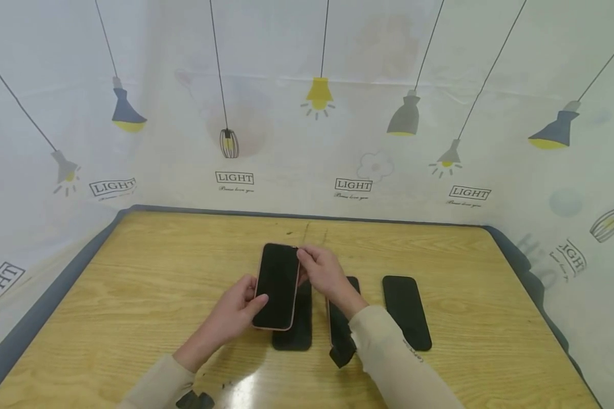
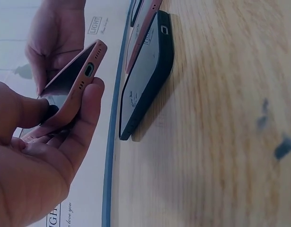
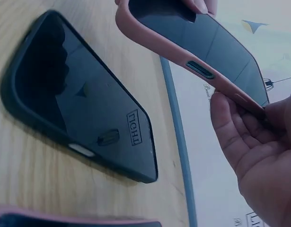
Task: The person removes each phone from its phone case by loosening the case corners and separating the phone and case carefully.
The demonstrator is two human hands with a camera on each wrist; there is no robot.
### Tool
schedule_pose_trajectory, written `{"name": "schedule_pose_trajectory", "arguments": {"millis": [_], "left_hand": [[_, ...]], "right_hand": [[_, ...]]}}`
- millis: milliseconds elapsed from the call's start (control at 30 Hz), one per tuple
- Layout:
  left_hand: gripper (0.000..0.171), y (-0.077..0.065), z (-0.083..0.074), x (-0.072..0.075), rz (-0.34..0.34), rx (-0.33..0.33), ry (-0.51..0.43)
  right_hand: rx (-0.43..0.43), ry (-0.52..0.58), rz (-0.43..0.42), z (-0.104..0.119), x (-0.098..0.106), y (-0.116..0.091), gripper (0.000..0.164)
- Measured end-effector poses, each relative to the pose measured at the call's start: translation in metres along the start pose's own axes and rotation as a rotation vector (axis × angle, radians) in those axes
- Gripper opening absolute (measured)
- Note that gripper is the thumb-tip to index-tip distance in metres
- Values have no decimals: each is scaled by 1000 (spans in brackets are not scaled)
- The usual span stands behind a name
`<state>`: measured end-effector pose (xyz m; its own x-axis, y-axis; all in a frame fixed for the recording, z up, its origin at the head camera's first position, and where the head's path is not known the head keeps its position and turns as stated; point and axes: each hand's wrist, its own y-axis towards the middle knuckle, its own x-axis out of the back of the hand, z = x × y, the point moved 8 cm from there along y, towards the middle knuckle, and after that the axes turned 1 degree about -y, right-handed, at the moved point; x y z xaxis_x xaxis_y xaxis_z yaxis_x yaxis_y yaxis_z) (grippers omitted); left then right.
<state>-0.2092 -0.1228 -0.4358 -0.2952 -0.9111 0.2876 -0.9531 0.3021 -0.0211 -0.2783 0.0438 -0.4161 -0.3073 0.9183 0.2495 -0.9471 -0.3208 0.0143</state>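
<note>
A phone in a pink case (image 1: 276, 287), dark screen up, is held by both hands above the table. My left hand (image 1: 237, 307) grips its lower left edge, thumb over the screen and fingers beneath, as the left wrist view shows beside the charging port. At the upper right corner, my right hand (image 1: 323, 271) pinches the case's edge between thumb and fingers. Under the held phone lies a phone in a dark case (image 3: 83, 104), partly covered in the head view. Another pink-cased phone (image 1: 340, 329) lies to the right, partly behind my right wrist.
Farther right on the wooden table (image 1: 481, 295) lies another black phone (image 1: 407, 312). A white curtain (image 1: 286, 142) printed with lamps surrounds the table's back and sides. Small dark marks (image 2: 283, 147) show on the tabletop near the left wrist.
</note>
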Motion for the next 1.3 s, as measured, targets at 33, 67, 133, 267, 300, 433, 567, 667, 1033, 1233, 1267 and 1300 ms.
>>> {"name": "schedule_pose_trajectory", "arguments": {"millis": [33,67,133,267,300,433,567,667,1033,1233,1267,1300], "left_hand": [[16,0,0,0,-1,-5,-3],[17,-1,-1,0,-1,-11,-3],[16,-2,-2,-1,-7,-19,3],[17,-3,-3,-3,-6,-40,-7],[17,-4,-4,-4,-4,-47,-14],[19,-4,-7,-6,0,-65,-37],[18,-4,-8,-7,-3,-73,-25],[18,-4,-8,-8,-7,-71,-3],[16,-4,-8,-9,-25,-56,79],[15,-4,-11,-7,-35,-78,118],[15,-4,-12,-7,-36,-81,117],[15,-4,-12,-7,-33,-84,114]], "right_hand": [[7,-15,3,1,0,0,29],[16,-40,2,3,0,0,30],[32,-87,0,4,0,-1,30],[76,-233,-29,6,1,-2,28],[84,-264,-35,7,1,-2,27],[117,-378,-49,11,1,-4,29],[126,-502,-41,16,-2,-3,31],[116,-606,-27,19,-4,-3,33],[96,-685,-37,21,-6,-3,31],[103,-670,-34,21,-6,-2,30],[107,-669,-39,22,-6,-2,30],[113,-667,-42,23,-7,-2,30]]}}
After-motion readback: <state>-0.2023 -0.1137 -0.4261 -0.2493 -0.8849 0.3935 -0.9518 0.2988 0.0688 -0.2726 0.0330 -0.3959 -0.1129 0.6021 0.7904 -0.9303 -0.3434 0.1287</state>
